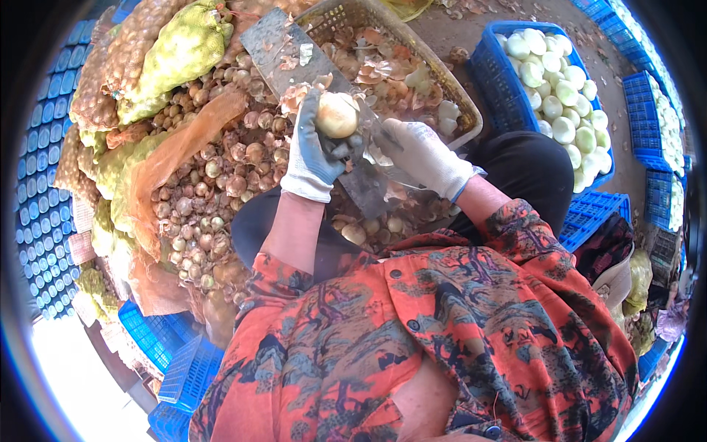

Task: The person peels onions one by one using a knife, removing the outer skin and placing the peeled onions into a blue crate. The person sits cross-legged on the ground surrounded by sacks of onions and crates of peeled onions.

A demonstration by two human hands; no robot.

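My left hand [315, 149], in a white glove with a grey-blue palm, grips a pale, partly peeled onion [337, 115]. It is above a long dark board [309, 63] that slants over a crate of peelings. Just right of the onion is my right hand [417, 154], also gloved, its fingers curled and thumb towards the onion. A thin shiny edge shows by its fingers, but I cannot tell what it holds. Onion skins [293, 98] cling to the board beside my left hand. Below the board, between my knees, lie several more onions [353, 233].
A worn yellow crate [453, 94] holds onion peelings [381, 72]. Unpeeled onions [237, 182] spread at left, beside an orange mesh bag [182, 149] and a full yellow mesh sack [179, 58]. At right, a blue crate [491, 83] holds peeled white onions [563, 130]; more blue crates [643, 124] stand beyond.
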